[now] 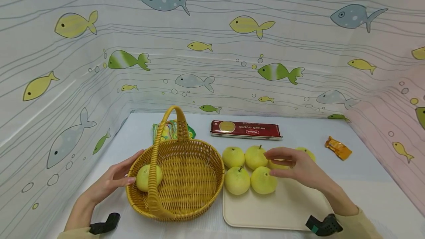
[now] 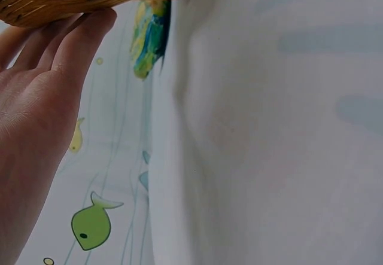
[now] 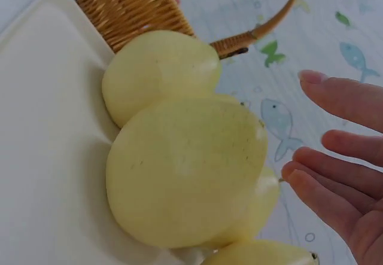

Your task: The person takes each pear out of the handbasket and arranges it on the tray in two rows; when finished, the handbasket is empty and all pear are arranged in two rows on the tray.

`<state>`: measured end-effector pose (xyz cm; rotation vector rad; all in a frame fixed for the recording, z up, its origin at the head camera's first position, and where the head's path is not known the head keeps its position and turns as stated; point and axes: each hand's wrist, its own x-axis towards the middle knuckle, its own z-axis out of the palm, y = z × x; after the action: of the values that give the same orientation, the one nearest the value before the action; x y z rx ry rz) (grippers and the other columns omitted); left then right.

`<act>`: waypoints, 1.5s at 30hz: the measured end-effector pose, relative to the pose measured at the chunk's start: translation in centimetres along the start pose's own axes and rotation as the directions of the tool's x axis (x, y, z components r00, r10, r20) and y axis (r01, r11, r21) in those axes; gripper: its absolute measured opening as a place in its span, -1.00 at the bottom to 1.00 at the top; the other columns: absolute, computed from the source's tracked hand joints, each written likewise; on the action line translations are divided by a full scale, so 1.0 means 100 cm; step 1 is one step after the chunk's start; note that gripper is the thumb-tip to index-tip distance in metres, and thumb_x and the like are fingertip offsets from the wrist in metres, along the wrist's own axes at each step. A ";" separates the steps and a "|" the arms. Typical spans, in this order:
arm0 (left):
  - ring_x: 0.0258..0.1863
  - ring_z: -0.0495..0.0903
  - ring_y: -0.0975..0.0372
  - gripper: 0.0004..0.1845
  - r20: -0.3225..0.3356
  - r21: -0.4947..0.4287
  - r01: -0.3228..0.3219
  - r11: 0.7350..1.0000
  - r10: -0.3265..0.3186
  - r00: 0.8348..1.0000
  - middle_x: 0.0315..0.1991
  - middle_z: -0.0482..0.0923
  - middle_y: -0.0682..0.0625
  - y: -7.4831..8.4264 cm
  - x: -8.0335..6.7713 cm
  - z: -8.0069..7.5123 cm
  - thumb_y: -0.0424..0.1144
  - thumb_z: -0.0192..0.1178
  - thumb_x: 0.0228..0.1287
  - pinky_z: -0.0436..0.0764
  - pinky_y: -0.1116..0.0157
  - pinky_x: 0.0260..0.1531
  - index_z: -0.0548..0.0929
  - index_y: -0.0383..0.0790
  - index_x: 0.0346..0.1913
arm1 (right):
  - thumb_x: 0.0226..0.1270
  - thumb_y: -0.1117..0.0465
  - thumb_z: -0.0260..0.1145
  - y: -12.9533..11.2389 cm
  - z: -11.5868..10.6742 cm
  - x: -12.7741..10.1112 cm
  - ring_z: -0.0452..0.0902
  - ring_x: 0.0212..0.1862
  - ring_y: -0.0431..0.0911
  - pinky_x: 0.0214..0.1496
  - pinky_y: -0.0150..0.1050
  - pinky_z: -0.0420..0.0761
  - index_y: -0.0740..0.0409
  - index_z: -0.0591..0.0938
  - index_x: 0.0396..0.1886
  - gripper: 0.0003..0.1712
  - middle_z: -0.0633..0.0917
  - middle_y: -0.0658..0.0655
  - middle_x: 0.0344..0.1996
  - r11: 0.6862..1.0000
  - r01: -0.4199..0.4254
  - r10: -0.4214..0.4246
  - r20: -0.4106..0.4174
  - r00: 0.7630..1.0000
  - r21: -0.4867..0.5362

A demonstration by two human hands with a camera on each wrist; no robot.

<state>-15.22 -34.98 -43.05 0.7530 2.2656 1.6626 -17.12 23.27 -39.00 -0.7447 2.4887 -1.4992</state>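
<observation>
A pale yellow pear (image 1: 142, 178) lies inside a wicker basket (image 1: 196, 215) with a tall handle. Along the basket's left rim, my left hand (image 1: 111, 179) rests with fingers extended against its outer side; the left wrist view shows the fingers touching the weave. Over the right side, my right hand (image 1: 303, 167) hovers with spread fingers and nothing held. Just left of its thumb is a front pear (image 1: 263, 180), beside another pear (image 1: 237, 181). Behind them sit more pears (image 1: 255, 157), some partly hidden by this hand. The pears occupy the back of a cream tray (image 1: 282, 213).
A red biscuit pack (image 1: 245, 130) lies behind the tray. Beyond the basket is a green packet (image 1: 170, 130), partly covered by the handle. A small orange wrapper (image 1: 338, 148) lies at the right. Fish-patterned sheeting (image 1: 232, 84) encloses the white table.
</observation>
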 end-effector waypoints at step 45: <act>0.48 0.09 0.57 -0.22 -0.017 0.010 0.019 1.000 -0.019 1.000 0.62 -0.07 -0.08 0.001 -0.001 0.001 -0.50 0.01 0.36 0.22 0.61 0.25 -0.02 -0.30 0.59 | 0.14 0.11 0.56 -0.117 0.134 0.111 0.51 0.30 -0.18 0.31 -0.39 0.45 0.08 0.52 0.35 -0.25 0.58 0.03 0.29 0.979 0.182 -0.204 0.345 0.916 0.096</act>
<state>-15.08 -34.93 -42.95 0.7205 2.2873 1.6559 -17.86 2.87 -34.12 -1.1644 2.1428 -1.3475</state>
